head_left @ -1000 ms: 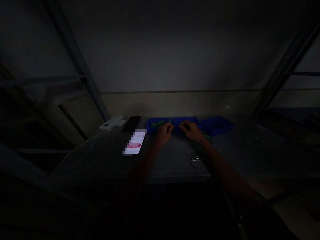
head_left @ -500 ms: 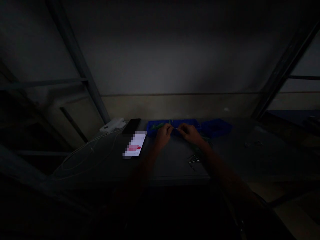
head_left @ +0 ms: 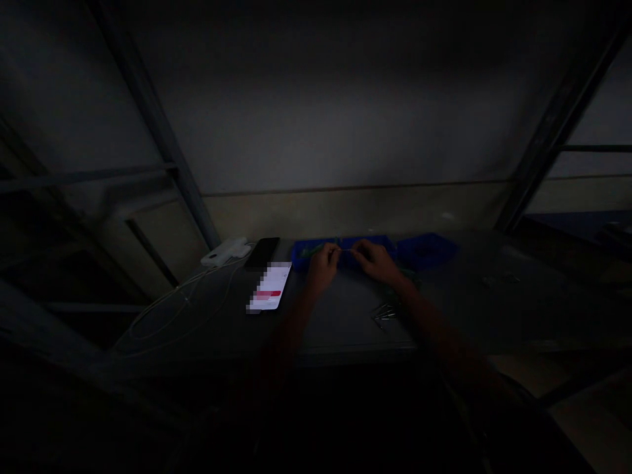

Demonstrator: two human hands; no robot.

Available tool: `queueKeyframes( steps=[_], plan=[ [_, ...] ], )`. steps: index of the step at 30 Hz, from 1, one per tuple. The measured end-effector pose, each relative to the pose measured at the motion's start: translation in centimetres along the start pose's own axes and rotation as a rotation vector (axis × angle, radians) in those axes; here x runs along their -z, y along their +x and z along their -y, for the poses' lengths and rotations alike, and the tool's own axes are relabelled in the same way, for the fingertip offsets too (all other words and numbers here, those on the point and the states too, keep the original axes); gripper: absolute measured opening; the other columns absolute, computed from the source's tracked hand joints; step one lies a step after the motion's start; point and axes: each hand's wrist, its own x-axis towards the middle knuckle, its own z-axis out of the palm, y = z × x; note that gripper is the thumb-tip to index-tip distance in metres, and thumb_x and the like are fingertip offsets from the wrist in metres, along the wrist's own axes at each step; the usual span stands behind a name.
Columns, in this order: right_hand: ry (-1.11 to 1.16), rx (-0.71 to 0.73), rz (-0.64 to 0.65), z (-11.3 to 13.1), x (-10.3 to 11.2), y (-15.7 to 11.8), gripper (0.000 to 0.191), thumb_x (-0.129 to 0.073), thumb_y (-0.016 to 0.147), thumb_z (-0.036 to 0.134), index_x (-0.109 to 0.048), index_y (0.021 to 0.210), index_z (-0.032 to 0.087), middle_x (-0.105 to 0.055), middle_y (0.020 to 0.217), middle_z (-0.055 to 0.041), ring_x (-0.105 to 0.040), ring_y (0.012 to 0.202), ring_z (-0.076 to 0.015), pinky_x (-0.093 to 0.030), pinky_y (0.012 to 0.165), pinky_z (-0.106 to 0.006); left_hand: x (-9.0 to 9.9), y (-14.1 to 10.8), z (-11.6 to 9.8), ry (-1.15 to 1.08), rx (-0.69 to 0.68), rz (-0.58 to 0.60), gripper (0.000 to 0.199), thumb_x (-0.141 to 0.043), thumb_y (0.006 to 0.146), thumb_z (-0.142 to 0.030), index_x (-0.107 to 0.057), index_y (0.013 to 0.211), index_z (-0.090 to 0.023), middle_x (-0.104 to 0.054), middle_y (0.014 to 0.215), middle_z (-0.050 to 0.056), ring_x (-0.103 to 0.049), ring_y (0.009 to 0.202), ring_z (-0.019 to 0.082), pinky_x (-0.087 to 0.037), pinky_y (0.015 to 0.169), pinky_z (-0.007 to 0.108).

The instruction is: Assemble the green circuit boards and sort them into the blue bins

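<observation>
In dim light, my left hand (head_left: 324, 259) and my right hand (head_left: 371, 258) face each other in front of the blue bins. Both are closed in a pinch on a thin, shiny metal pin (head_left: 345, 250) that spans the gap between the fingertips; its exact kind is too small to make out. Green pieces (head_left: 310, 251) lie in the left blue bin (head_left: 296, 262), behind my left hand. Several thin metal pins (head_left: 385, 312) form a loose pile on the table below my right forearm. More green pieces (head_left: 411, 279) show beside my right wrist.
A lit phone (head_left: 270, 287) lies left of my hands, with a dark phone (head_left: 263, 253) behind it. A white power strip (head_left: 226, 251) trails cables over the table (head_left: 217, 329). Another blue bin (head_left: 427, 251) stands at the right. Small metal parts (head_left: 501, 280) lie farther right.
My hands keep the same pinch on the pin, with only slight finger movement. The view has shifted a little, and the picture on the lit phone has changed.
</observation>
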Motion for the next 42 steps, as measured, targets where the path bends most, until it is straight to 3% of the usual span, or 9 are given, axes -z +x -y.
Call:
queueKeyframes(
  steps=[4,10,17,25,31,34,37,40,42],
  plan=[
    [0.003,0.034,-0.012,0.1,0.2,0.0,0.025,-0.046,0.083,0.037,-0.060,0.083,0.017,-0.056,0.061,0.0002,-0.048,0.056,-0.0125,-0.033,0.055,-0.023,0.1,0.0,-0.3,0.004,-0.012,0.009,0.020,-0.040,0.086,-0.028,-0.056,0.081,-0.017,-0.058,0.066,0.000,-0.055,0.064,0.013,-0.042,0.063,0.025],
    [-0.004,0.029,-0.029,-0.3,0.3,0.0,0.034,-0.039,0.086,0.039,-0.055,0.066,0.017,-0.050,0.055,0.0014,-0.044,0.053,-0.0117,-0.030,0.052,-0.023,-0.1,-0.1,-0.3,-0.098,-0.042,0.041,0.013,-0.048,0.082,-0.026,-0.055,0.089,-0.018,-0.061,0.075,0.001,-0.060,0.072,0.013,-0.045,0.067,0.024],
    [0.022,0.013,-0.041,0.2,0.4,-0.1,0.026,-0.046,0.082,0.039,-0.059,0.083,0.017,-0.051,0.057,0.0020,-0.044,0.052,-0.0117,-0.031,0.052,-0.023,-0.1,0.0,0.0,-0.008,-0.035,0.036,0.018,-0.043,0.085,-0.027,-0.056,0.080,-0.017,-0.060,0.068,0.000,-0.056,0.065,0.012,-0.043,0.064,0.024],
    [0.045,-0.019,-0.059,0.0,0.8,0.0,0.034,-0.039,0.083,0.039,-0.047,0.058,0.018,-0.041,0.051,0.0034,-0.039,0.050,-0.0098,-0.027,0.048,-0.023,-0.4,-0.4,-0.6,-0.025,-0.057,0.074,0.017,-0.048,0.083,-0.030,-0.058,0.084,-0.017,-0.059,0.066,-0.001,-0.054,0.062,0.011,-0.041,0.060,0.021],
    [0.078,-0.002,0.003,-0.4,0.8,0.1,0.032,-0.044,0.078,0.042,-0.047,0.057,0.018,-0.042,0.051,0.0034,-0.039,0.050,-0.0097,-0.027,0.049,-0.022,-0.5,-0.5,-0.7,-0.020,-0.039,0.085,0.019,-0.046,0.083,-0.031,-0.058,0.083,-0.017,-0.053,0.059,-0.003,-0.050,0.056,0.010,-0.038,0.054,0.020],
    [0.057,-0.047,-0.065,-1.1,1.7,0.2,0.029,-0.044,0.077,0.039,-0.051,0.059,0.017,-0.049,0.055,0.0017,-0.043,0.053,-0.0111,-0.030,0.052,-0.023,-1.1,-0.7,-0.8,-0.025,-0.008,0.108,0.022,-0.049,0.082,-0.032,-0.058,0.093,-0.016,-0.051,0.057,-0.004,-0.049,0.054,0.010,-0.038,0.054,0.020],
    [-0.007,-0.165,-0.273,-2.6,3.4,0.1,0.025,-0.044,0.075,0.035,-0.054,0.061,0.016,-0.055,0.059,-0.0008,-0.048,0.057,-0.0132,-0.034,0.055,-0.023,-2.0,-1.5,-1.1,-0.025,-0.029,0.261,0.029,-0.058,0.075,-0.034,-0.057,0.098,-0.016,-0.054,0.060,-0.004,-0.052,0.056,0.010,-0.040,0.055,0.021],
    [-0.165,-0.342,-0.465,-4.4,5.4,-0.4,0.025,-0.045,0.073,0.036,-0.060,0.068,0.016,-0.061,0.064,-0.0046,-0.053,0.062,-0.0165,-0.036,0.057,-0.025,-2.7,-2.5,-1.8,-0.006,-0.126,0.529,0.027,-0.064,0.069,-0.038,-0.060,0.087,-0.017,-0.058,0.065,-0.002,-0.054,0.058,0.010,-0.040,0.055,0.020],
    [-0.296,-0.511,-0.539,-5.2,6.4,-0.7,0.027,-0.046,0.073,0.036,-0.064,0.073,0.016,-0.065,0.071,-0.0092,-0.056,0.067,-0.0196,-0.038,0.059,-0.027,-2.9,-3.0,-2.3,-0.003,-0.198,0.644,0.027,-0.066,0.067,-0.041,-0.061,0.079,-0.018,-0.061,0.068,-0.001,-0.056,0.062,0.011,-0.041,0.057,0.020]
  ],
)
